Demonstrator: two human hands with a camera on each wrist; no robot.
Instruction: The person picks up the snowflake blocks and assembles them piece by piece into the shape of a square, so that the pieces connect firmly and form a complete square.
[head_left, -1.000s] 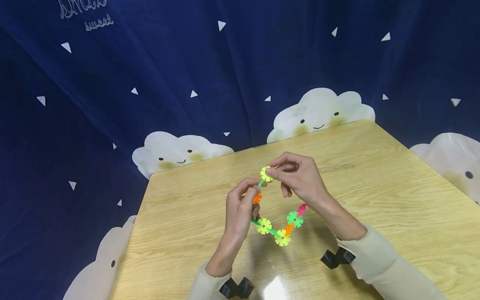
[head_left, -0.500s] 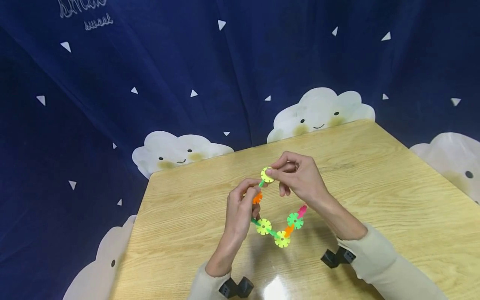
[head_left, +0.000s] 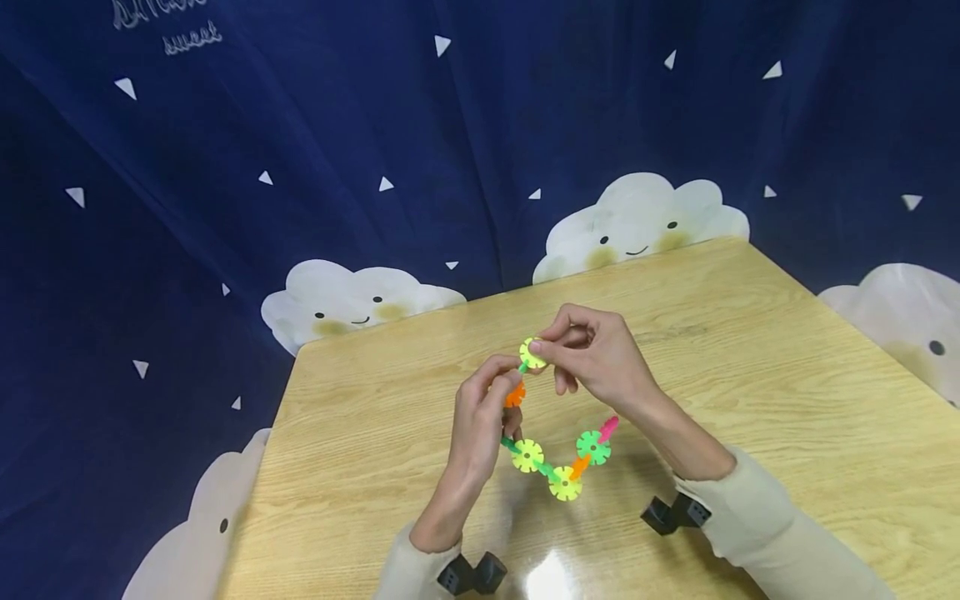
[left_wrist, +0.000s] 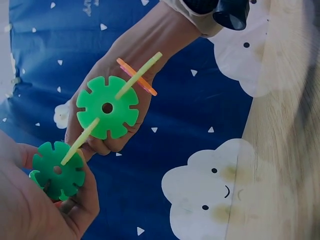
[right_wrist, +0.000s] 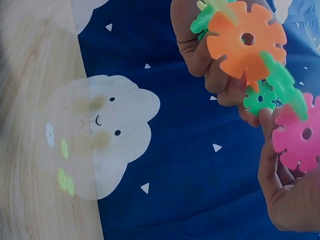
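A chain of notched plastic snowflake discs, yellow, green, orange and pink, is held above the table. In the head view my right hand (head_left: 603, 354) pinches a yellow snowflake disc (head_left: 531, 352) at its upper end. Just below, my left hand (head_left: 477, 417) holds the chain by the orange snowflake disc (head_left: 514, 394); its fingers hide part of it. The rest hangs in a curve, through a green disc (head_left: 593, 447) to a pink one (head_left: 609, 428). Near the left palm a green disc (left_wrist: 57, 172) shows in the left wrist view. A larger orange disc (right_wrist: 247, 42) fills the right wrist view's upper part.
A wooden table (head_left: 360, 467) lies beneath both hands. Behind it hangs a dark blue cloth (head_left: 337, 108) with white clouds and triangles. Black wrist cameras (head_left: 472, 575) sit on both sleeves. Faint pale patches (right_wrist: 65, 180) show on the wood in the right wrist view.
The hanging end of the chain has swung slightly lower and to the right. The yellow disc in my right hand has come down a little toward my left hand. Both grips stay the same.
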